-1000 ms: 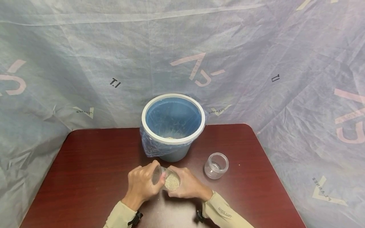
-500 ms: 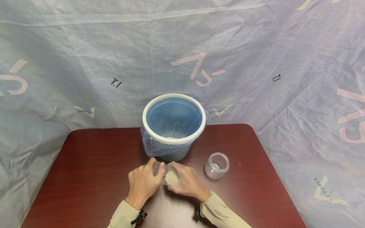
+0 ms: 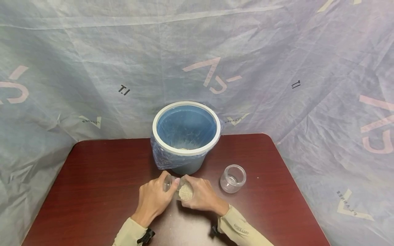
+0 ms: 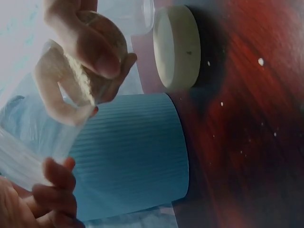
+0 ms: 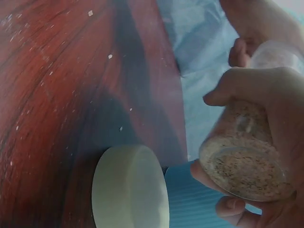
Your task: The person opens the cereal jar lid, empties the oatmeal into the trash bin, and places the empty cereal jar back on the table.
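Both hands hold one clear jar partly filled with pale grain, tilted just above the table in front of the blue bin. My right hand grips the grain-filled end. My left hand curls its fingers round the jar's clear other end. A cream round lid lies on the table beside the bin's base; the hands hide it in the head view. Some grain lies at the bottom of the bin.
An empty clear jar stands upright on the dark red table, right of the hands. The bin has a white rim and a plastic liner. Loose grains dot the tabletop. Grey sheeting hangs behind the table.
Both hands and the jar have shifted slightly away from me, toward the bin. Grips look unchanged.
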Motion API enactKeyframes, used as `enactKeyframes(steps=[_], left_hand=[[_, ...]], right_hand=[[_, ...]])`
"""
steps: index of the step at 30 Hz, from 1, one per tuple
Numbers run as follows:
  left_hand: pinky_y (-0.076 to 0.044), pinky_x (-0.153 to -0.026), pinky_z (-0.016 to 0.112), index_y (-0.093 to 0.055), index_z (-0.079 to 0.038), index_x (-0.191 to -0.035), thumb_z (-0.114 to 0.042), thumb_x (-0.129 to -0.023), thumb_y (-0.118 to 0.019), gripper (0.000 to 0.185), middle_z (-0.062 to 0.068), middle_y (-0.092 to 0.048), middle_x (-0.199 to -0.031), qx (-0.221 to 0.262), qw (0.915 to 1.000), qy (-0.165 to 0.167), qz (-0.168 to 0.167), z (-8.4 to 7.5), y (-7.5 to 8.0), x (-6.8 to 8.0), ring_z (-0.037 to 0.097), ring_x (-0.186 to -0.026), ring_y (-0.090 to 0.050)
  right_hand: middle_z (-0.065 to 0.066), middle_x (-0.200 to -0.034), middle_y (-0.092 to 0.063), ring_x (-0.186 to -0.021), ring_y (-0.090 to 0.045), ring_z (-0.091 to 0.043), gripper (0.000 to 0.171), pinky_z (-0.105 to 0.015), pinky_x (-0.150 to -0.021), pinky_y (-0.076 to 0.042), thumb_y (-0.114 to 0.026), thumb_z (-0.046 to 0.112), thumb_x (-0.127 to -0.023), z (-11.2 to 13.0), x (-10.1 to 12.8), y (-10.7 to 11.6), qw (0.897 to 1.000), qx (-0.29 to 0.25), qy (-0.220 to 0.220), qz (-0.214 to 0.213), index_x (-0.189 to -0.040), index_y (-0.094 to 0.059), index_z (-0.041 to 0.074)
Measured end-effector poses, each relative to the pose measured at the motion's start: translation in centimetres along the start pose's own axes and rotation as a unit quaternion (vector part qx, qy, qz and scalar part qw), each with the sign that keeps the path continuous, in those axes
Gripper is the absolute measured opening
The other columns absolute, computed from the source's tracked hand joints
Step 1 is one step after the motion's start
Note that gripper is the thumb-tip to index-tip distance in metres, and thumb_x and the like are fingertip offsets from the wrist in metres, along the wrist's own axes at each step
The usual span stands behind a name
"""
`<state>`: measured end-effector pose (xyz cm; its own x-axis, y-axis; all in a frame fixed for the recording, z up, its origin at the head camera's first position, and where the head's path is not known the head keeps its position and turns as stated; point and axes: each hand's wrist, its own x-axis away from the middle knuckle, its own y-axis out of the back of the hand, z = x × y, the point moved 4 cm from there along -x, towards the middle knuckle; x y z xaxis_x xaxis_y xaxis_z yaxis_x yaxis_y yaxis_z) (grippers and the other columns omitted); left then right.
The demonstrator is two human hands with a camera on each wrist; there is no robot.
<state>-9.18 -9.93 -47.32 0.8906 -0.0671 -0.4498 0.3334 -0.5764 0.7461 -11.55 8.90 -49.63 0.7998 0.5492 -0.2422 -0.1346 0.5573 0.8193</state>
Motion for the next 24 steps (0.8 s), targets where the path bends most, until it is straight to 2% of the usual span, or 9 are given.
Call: enactKeyframes(steps=[2, 4, 6, 8, 11, 14, 18, 24], left_hand=[[-0.035, -0.047, 0.031, -0.064, -0.026, -0.094, -0.054, -0.097, -0.07, 0.029, -0.019, -0.045, -0.058, 0.007, 0.9998, -0.017, -0.001, 0.1, 0.1, 0.0, 0.005, -0.049, -0.046], [-0.035, -0.047, 0.029, -0.065, -0.026, -0.099, -0.056, -0.096, -0.07, 0.03, -0.02, -0.043, -0.059, 0.014, 0.999, -0.041, -0.009, 0.1, 0.1, -0.1, 0.002, -0.05, -0.044], [-0.034, -0.046, 0.027, -0.067, -0.026, -0.103, -0.057, -0.095, -0.07, 0.032, -0.019, -0.042, -0.061, 0.023, 0.997, -0.071, -0.02, 0.0, 0.3, -0.1, 0.001, -0.05, -0.042], [-0.035, -0.045, 0.026, -0.068, -0.025, -0.105, -0.057, -0.095, -0.069, 0.034, -0.018, -0.044, -0.063, 0.033, 0.9938, -0.102, -0.032, -0.1, 0.4, -0.1, 0.0, -0.051, -0.042], [-0.04, -0.046, 0.027, -0.069, -0.024, -0.109, -0.057, -0.097, -0.066, 0.035, -0.015, -0.055, -0.07, 0.048, 0.9875, -0.143, -0.045, -0.2, 0.7, -0.1, 0.001, -0.054, -0.048], [-0.049, -0.05, 0.03, -0.071, -0.021, -0.114, -0.058, -0.1, -0.061, 0.041, -0.01, -0.07, -0.085, 0.062, 0.9799, -0.182, -0.052, -0.2, 1.0, -0.2, 0.007, -0.063, -0.062], [-0.054, -0.058, 0.032, -0.072, -0.016, -0.12, -0.061, -0.102, -0.055, 0.051, -0.005, -0.075, -0.099, 0.075, 0.9647, -0.245, -0.059, -0.4, 1.5, -0.4, 0.012, -0.076, -0.07], [-0.054, -0.058, 0.028, -0.072, -0.009, -0.121, -0.063, -0.102, -0.054, 0.06, -0.004, -0.07, -0.093, 0.085, 0.9303, -0.347, -0.083, -1.1, 2.1, -0.9, 0.01, -0.07, -0.064]], right_hand=[[0.014, -0.088, -0.066, -0.069, -0.057, -0.001, 0.062, -0.02, -0.058, -0.044, -0.093, 0.029, -0.064, -0.1, 0.1, 0.0, 1.0, -0.023, -0.006, 0.013, -0.12, -0.066, 0.024], [0.014, -0.087, -0.066, -0.069, -0.058, -0.001, 0.059, -0.021, -0.059, -0.046, -0.094, 0.027, -0.065, -0.1, 0.1, 0.1, 0.997, -0.071, -0.007, 0.029, -0.118, -0.066, 0.025], [0.013, -0.087, -0.066, -0.071, -0.06, -0.001, 0.057, -0.021, -0.06, -0.05, -0.095, 0.025, -0.067, -0.2, 0.2, 0.1, 0.99, -0.131, -0.005, 0.05, -0.115, -0.065, 0.026], [0.012, -0.089, -0.067, -0.074, -0.062, -0.002, 0.055, -0.023, -0.063, -0.053, -0.096, 0.024, -0.069, -0.3, 0.3, 0.1, 0.979, -0.192, -0.005, 0.074, -0.114, -0.065, 0.027], [0.012, -0.094, -0.069, -0.08, -0.064, -0.003, 0.054, -0.025, -0.068, -0.056, -0.096, 0.029, -0.073, -0.3, 0.3, 0.1, 0.965, -0.238, -0.004, 0.109, -0.118, -0.066, 0.03], [0.013, -0.1, -0.07, -0.084, -0.064, -0.003, 0.058, -0.026, -0.072, -0.056, -0.096, 0.031, -0.074, -0.3, 0.3, 0.2, 0.955, -0.261, -0.002, 0.139, -0.124, -0.067, 0.032], [0.012, -0.106, -0.071, -0.09, -0.065, -0.003, 0.058, -0.027, -0.078, -0.057, -0.096, 0.029, -0.076, -0.2, 0.2, 0.4, 0.94, -0.291, 0.013, 0.18, -0.126, -0.068, 0.028], [0.011, -0.108, -0.071, -0.094, -0.067, -0.002, 0.054, -0.028, -0.083, -0.059, -0.096, 0.02, -0.076, 0.3, 0.0, 1.1, 0.919, -0.31, 0.049, 0.238, -0.122, -0.068, 0.02]])
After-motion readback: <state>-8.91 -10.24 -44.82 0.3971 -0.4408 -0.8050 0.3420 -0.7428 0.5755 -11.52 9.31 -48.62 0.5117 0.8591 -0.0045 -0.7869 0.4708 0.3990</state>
